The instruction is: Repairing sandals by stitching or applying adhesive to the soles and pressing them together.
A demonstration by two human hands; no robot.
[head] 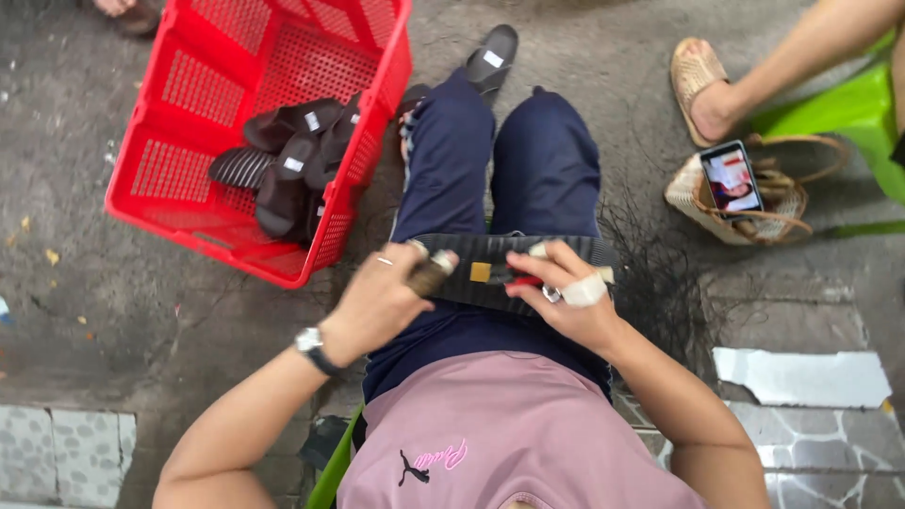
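At frame centre, a black sandal (490,269) is held across the lap, gripped at its left end by the left hand (382,302). A small red-handled tool (523,279), possibly scissors, is clasped by the right hand (566,297). More sandals (287,160) lie in the red crate (151,203) at upper left.

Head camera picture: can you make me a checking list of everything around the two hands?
Surface: grey concrete ground, pale tiles at the near edge.
Job's things: black ridged slipper across the lap; small red-handled tool on it.
Clutter: red basket holding dark slippers; one more slipper beyond the knees; black trimmings.
Grips: left hand holds the slipper's end; right hand, finger taped, holds the tool.
Cables: nothing seen.
Surroundings: another person's sandalled foot, woven bag with phone, green chair.
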